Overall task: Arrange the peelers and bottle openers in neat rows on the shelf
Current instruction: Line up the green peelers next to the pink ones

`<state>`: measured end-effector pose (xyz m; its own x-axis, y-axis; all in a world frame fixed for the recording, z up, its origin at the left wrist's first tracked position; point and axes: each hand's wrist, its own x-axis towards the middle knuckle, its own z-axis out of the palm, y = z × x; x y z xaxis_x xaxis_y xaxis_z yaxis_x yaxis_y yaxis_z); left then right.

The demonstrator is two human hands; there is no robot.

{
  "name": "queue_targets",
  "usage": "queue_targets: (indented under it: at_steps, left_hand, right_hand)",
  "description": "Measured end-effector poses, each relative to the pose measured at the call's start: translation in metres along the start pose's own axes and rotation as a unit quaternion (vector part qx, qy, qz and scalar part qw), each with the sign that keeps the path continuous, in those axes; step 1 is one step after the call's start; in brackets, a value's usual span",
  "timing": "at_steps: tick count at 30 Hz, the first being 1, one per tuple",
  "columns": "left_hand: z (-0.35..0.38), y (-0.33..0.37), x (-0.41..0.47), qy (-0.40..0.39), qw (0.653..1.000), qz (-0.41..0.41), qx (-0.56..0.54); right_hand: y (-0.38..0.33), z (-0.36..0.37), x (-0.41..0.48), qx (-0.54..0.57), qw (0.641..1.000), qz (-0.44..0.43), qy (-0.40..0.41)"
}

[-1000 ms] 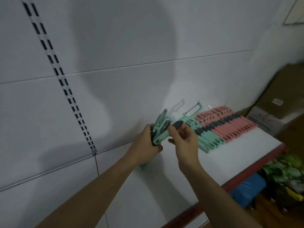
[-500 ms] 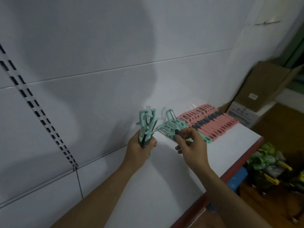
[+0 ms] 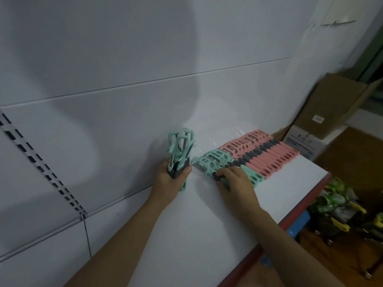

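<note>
Left hand: closing in a full fist around the lower handles of a bundle of mint-green peelers. The bundle is standing upright, blade heads fanning out above the fist and handle ends poking out below it.

Right hand: lying palm-down on the shelf, just right of the left hand and apart from it. Its fingers are curling over the dark grip of a single mint-green peeler and appear to be pinching it; the thumb is hidden, so the hold is not certain. This peeler is lying flat on the shelf.

A mint-green row of peelers is lying directly beyond the right fingertips, side by side. A pink row with dark grips is continuing the line farther right of that hand, the two rows touching.

A cardboard box is standing open well beyond the pink row. A slotted upright is running down the back panel, far left of the left hand.
</note>
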<state>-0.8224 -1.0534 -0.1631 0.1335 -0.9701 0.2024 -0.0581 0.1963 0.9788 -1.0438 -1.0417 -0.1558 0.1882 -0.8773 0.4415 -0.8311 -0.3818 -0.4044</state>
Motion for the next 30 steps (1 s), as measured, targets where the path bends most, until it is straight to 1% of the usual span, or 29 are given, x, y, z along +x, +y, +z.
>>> queue_targets:
  at_steps: [3, 6, 9, 12, 15, 17, 18, 20, 22, 23, 25, 27, 29, 30]
  left_hand:
    - [0.006, 0.001, 0.004, 0.031, 0.999, -0.003, -0.024]
    - [0.012, -0.001, 0.003, 0.055, 0.997, -0.01, -0.047]
    - [0.013, 0.0, -0.004, 0.04, 0.999, 0.006, -0.023]
    - [0.011, -0.004, -0.005, 0.036, 0.999, 0.0, -0.008]
    - [0.011, -0.005, -0.005, 0.035, 0.999, -0.023, -0.016]
    - [0.012, -0.001, -0.006, 0.026, 0.999, -0.021, -0.032]
    - [0.012, 0.002, -0.006, 0.015, 0.999, -0.009, -0.035]
    - [0.013, 0.008, -0.006, -0.018, 0.999, 0.033, -0.027]
    - [0.015, 0.012, -0.006, -0.056, 0.996, 0.056, -0.03]
    - [0.016, 0.011, -0.006, -0.065, 0.996, 0.057, -0.033]
    - [0.017, 0.008, -0.005, -0.047, 0.997, 0.059, -0.031]
    - [0.015, 0.003, -0.002, -0.016, 0.997, 0.062, -0.035]
    - [0.014, 0.0, 0.0, 0.013, 0.997, 0.051, -0.048]
    - [0.014, -0.001, 0.001, 0.026, 0.997, 0.046, -0.053]
  right_hand:
    - [-0.001, 0.004, -0.001, -0.003, 1.0, -0.017, 0.001]
    - [-0.002, 0.009, -0.001, 0.0, 0.999, -0.022, 0.023]
    - [-0.001, 0.012, -0.003, 0.003, 0.999, -0.019, 0.039]
    - [0.002, 0.015, -0.003, -0.006, 0.999, -0.022, 0.041]
    - [0.002, 0.013, -0.003, -0.016, 0.999, -0.021, 0.035]
    - [-0.004, 0.01, -0.002, -0.021, 0.999, -0.018, 0.042]
    - [-0.008, 0.007, 0.0, -0.003, 0.998, -0.019, 0.053]
    - [-0.021, 0.001, 0.009, 0.082, 0.995, -0.004, 0.059]
    - [-0.033, -0.002, 0.021, 0.214, 0.976, 0.032, 0.016]
    - [-0.038, -0.002, 0.026, 0.286, 0.957, 0.049, -0.01]
    - [-0.046, -0.001, 0.029, 0.403, 0.91, 0.089, -0.025]
    - [-0.049, 0.001, 0.026, 0.465, 0.875, 0.137, 0.006]
    - [-0.046, -0.001, 0.019, 0.476, 0.863, 0.162, 0.04]
    - [-0.043, -0.002, 0.016, 0.468, 0.868, 0.158, 0.052]
